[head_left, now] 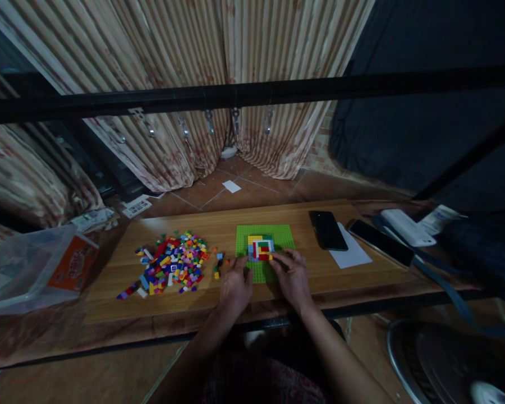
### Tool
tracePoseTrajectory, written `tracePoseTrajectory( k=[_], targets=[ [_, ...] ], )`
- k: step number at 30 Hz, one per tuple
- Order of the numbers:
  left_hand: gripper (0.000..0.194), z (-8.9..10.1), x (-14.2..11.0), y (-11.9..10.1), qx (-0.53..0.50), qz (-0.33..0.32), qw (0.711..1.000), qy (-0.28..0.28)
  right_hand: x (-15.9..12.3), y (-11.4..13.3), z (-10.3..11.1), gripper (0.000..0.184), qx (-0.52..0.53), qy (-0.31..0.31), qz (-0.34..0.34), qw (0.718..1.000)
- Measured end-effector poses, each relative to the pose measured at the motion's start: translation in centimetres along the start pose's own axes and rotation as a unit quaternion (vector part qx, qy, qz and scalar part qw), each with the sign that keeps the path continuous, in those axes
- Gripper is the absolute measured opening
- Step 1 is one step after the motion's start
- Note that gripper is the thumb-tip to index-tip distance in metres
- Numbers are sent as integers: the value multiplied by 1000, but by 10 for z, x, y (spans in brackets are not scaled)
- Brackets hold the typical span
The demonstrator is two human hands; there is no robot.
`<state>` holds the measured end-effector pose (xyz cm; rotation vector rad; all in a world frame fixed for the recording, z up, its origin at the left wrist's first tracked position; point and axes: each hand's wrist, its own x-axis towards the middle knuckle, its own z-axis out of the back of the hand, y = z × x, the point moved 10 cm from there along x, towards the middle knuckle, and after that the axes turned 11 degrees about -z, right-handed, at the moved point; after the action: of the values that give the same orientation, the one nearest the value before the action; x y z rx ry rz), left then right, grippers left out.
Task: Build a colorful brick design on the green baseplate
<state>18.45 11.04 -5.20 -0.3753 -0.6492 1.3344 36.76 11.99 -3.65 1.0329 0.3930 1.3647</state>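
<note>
A green baseplate (283,235) lies on the wooden table (219,224) with a small square build of coloured bricks (261,248) on it. My left hand (235,285) rests on the plate's near left corner, fingers curled toward the build. My right hand (292,275) lies on the plate's near right side, its fingertips touching the build's right edge. Whether either hand pinches a brick is too small to make out. A heap of loose coloured bricks (174,262) lies to the left, and a few stray bricks (217,265) sit between the heap and my left hand.
Two dark phones (328,230) (381,242) and a white sheet (353,255) lie right of the plate. A clear plastic bag with an orange box (37,266) sits at the far left. A black bar (252,95) crosses above, curtains hang behind.
</note>
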Motion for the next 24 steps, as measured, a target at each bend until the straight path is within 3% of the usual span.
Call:
tracePoseTrajectory(
  k=[12, 24],
  targets=[
    [36, -3, -5, -2, 19, -6, 1000, 19, -6, -1, -13, 24, -72, -25, 40, 996],
    [34, -4, -6, -3, 3, -30, 1000, 3, -10, 1, -3, 27, -81, -65, 34, 994]
  ],
)
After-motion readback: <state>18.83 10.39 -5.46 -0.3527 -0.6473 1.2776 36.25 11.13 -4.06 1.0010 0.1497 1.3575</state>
